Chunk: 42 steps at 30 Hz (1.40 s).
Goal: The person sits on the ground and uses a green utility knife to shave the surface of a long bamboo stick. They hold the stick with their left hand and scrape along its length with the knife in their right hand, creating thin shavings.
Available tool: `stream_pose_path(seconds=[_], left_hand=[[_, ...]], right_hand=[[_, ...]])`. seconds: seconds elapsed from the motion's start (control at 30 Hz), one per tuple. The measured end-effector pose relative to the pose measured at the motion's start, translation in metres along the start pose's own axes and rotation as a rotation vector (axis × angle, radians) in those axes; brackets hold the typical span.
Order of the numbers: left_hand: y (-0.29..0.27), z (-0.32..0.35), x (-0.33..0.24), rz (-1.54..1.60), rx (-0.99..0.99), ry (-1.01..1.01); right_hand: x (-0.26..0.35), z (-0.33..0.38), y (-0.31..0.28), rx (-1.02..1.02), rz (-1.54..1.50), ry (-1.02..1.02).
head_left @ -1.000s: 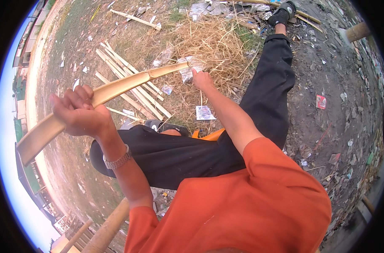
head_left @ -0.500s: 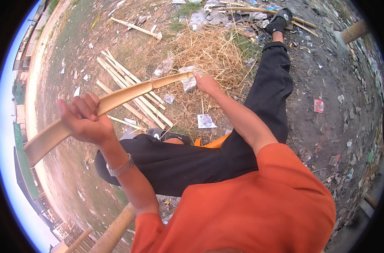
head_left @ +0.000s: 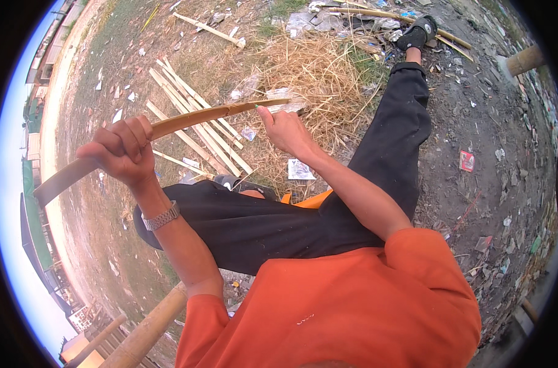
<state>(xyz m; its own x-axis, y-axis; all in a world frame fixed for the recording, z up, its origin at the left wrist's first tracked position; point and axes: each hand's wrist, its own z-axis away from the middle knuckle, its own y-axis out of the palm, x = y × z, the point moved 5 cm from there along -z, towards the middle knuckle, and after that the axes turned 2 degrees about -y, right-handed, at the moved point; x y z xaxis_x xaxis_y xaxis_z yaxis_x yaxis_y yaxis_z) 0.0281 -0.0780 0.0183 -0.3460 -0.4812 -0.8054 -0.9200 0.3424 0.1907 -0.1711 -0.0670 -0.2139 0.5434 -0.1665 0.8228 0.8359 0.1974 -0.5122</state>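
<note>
A long split-bamboo strip (head_left: 193, 119) slants across in front of me, its near end out to the left and its far end over the straw. My left hand (head_left: 123, 148) is closed around it, fingers wrapped over the top. My right hand (head_left: 287, 131) is closed just below the strip's far end, thumb up against it. A speck of green shows by that thumb and a dark tip sticks out on the hand's other side; what it holds is mostly hidden. Beyond the strip, several thin bamboo slats (head_left: 200, 132) lie on the ground.
Dry straw (head_left: 316, 70) is heaped ahead, with litter and bamboo poles (head_left: 377, 13) behind it. My black-trousered legs (head_left: 386, 132) are spread, with an orange thing (head_left: 316, 200) between them. Thick bamboo poles stand at lower left (head_left: 150, 328) and far right (head_left: 525, 61).
The strip has rolled so its hollow face no longer shows. My right hand has shifted left and down from the strip's end. My left hand has turned, still gripping.
</note>
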Motion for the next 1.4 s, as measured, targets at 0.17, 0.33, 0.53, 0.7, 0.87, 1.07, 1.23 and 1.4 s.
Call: stream_pose_path(seconds=[0.17,0.33,0.53,0.7,0.87,1.07,1.23,1.4], left_hand=[[0.007,-0.005,0.001,-0.012,0.059,0.006],[0.014,0.003,0.001,0.029,0.088,-0.022],[0.004,0.003,0.002,0.015,0.086,0.007],[-0.005,0.007,-0.004,-0.049,-0.001,0.014],[0.003,0.012,-0.003,-0.098,-0.019,0.014],[0.009,0.001,-0.001,-0.095,-0.048,0.020],[0.023,-0.006,0.000,-0.150,-0.106,0.037],[0.033,-0.002,0.001,-0.168,-0.084,0.043]], right_hand=[[-0.073,-0.017,0.010,-0.024,0.030,0.217],[-0.021,-0.002,0.002,0.068,-0.120,0.103],[-0.029,-0.001,0.020,-0.133,0.003,0.020],[-0.022,-0.001,0.024,-0.027,0.031,0.046],[-0.071,0.002,0.026,-0.153,0.107,0.139],[-0.130,-0.011,-0.002,-0.180,0.039,0.337],[-0.040,-0.001,-0.008,-0.106,-0.117,0.021],[-0.066,-0.007,0.014,-0.064,-0.010,0.148]])
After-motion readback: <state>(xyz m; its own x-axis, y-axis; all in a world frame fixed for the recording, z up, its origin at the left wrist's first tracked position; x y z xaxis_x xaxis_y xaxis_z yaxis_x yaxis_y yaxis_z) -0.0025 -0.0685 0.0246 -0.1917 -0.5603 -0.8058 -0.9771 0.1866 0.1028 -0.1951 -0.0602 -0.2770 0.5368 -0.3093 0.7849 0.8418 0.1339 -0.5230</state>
